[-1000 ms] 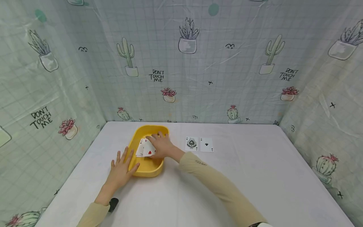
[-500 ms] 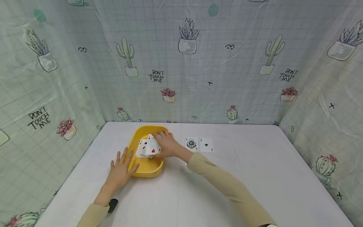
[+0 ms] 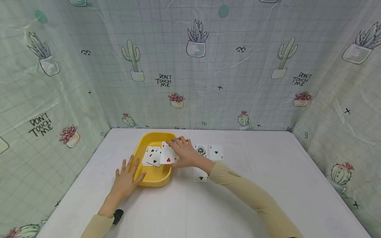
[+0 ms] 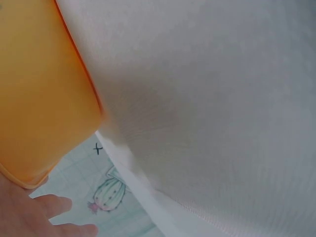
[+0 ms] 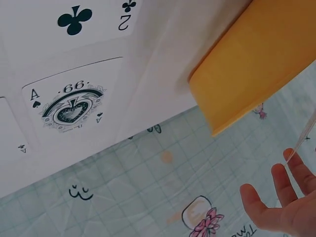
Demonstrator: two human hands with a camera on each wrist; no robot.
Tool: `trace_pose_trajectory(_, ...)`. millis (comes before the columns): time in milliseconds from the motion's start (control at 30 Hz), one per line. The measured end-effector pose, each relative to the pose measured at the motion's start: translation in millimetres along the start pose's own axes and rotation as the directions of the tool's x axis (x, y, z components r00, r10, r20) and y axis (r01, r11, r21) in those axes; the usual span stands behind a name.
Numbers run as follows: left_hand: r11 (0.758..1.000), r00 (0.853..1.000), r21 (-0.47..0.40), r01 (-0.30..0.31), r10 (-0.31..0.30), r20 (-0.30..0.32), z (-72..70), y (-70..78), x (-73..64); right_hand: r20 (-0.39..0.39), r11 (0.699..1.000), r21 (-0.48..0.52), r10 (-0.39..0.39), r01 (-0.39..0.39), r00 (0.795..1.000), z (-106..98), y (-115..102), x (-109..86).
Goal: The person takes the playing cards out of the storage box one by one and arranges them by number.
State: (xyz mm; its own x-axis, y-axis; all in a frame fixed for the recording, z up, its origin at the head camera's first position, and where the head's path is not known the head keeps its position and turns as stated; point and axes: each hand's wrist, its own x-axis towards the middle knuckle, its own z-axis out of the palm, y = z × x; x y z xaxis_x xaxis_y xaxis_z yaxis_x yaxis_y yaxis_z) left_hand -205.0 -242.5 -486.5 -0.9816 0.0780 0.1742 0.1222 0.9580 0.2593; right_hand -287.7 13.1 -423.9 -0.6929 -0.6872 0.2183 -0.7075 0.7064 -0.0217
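Note:
Between the fingers of my right hand [image 3: 187, 153], a playing card with red hearts [image 3: 167, 155] is pinched over the right side of a yellow tray [image 3: 153, 182]. The right wrist view shows this card [image 5: 302, 143] nearly edge-on at the fingertips. Inside the tray lie loosely stacked cards [image 3: 153, 155], with spades on top. My left hand [image 3: 125, 180] rests with spread fingers at the tray's left rim. On the table to the right are an ace of spades [image 5: 74, 106], an ace of clubs [image 3: 216, 152] and a two of clubs [image 5: 74, 22], partly hidden by my right arm in the head view.
A white-covered table [image 3: 253, 191] carries everything. Behind it and at both sides hangs a curtain [image 3: 220, 66] printed with cacti. A small black object [image 3: 118, 216] sits beside my left wrist.
My right hand has lifted the hearts card off the stack and moved right with it, uncovering the spade cards below. The two of clubs has come into view under the right arm. My left hand stays put.

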Motion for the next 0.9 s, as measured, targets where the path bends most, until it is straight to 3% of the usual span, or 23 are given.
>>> trace_pose_trajectory(67,1.0,1.0,0.0,-0.002,0.002,-0.001,-0.2,-0.1,-0.6,-0.02,1.0,-0.012,-0.013,0.013,1.0,-2,4,-6.2)
trace_pose_trajectory(100,1.0,1.0,-0.005,0.001,-0.001,0.006,-7.7,6.3,-3.7,-0.03,1.0,-0.016,-0.022,0.021,0.999,-2,6,-9.2)
trace_pose_trajectory(633,1.0,1.0,-0.011,0.009,-0.009,0.023,-6.3,4.9,-6.9,-0.016,0.999,0.052,-0.003,0.004,1.0,-6,30,-66.0)
trace_pose_trajectory(900,1.0,1.0,-0.018,-0.004,0.004,0.012,-6.8,6.2,-6.2,-0.064,0.999,0.043,-0.012,0.015,0.998,-8,51,-96.3)
